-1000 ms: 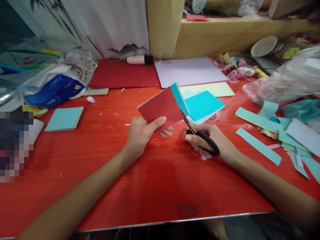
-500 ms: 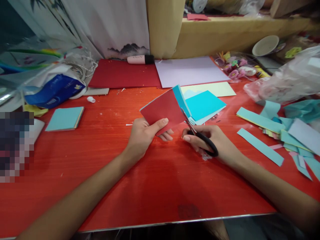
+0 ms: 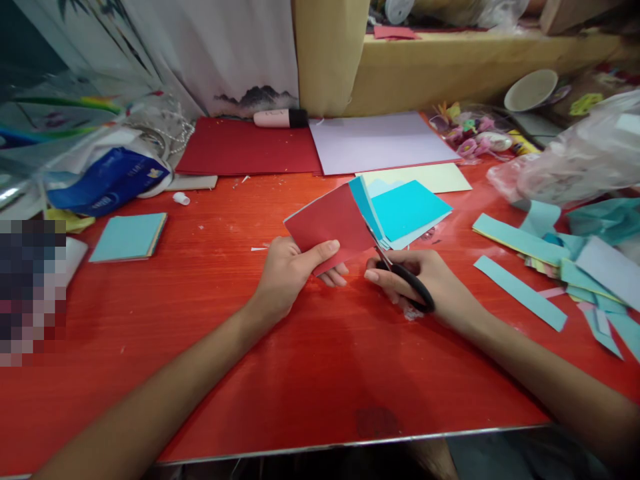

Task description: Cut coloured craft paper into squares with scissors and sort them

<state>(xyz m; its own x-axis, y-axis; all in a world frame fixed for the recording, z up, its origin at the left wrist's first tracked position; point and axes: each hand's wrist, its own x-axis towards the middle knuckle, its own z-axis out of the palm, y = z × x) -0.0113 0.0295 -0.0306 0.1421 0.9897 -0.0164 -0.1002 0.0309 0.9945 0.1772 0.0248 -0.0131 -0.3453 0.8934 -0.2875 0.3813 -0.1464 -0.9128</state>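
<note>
My left hand [image 3: 303, 267] pinches a red sheet of paper [image 3: 330, 223], thumb on top and fingers beneath, holding it above the table. Along its right side runs a light blue strip of paper [image 3: 367, 207]. My right hand [image 3: 415, 277] is closed round the black-handled scissors [image 3: 413, 283], whose blades meet the paper's right edge near its lower corner. How far the blades are apart is hard to see. Just behind lie bright blue paper sheets [image 3: 413, 210] on top of a pale yellow sheet [image 3: 440, 178].
Cut light blue strips [image 3: 520, 293] lie in a heap at the right, beside a clear plastic bag [image 3: 575, 150]. A small stack of light blue squares [image 3: 129, 238] sits at the left. Dark red sheets [image 3: 245, 147], a lilac sheet [image 3: 380, 143] and a pink marker [image 3: 273, 119] are at the back.
The red paper has shifted slightly right and down, towards the scissors. The scissor blades sit further along the paper's right edge. My right hand has hardly moved.
</note>
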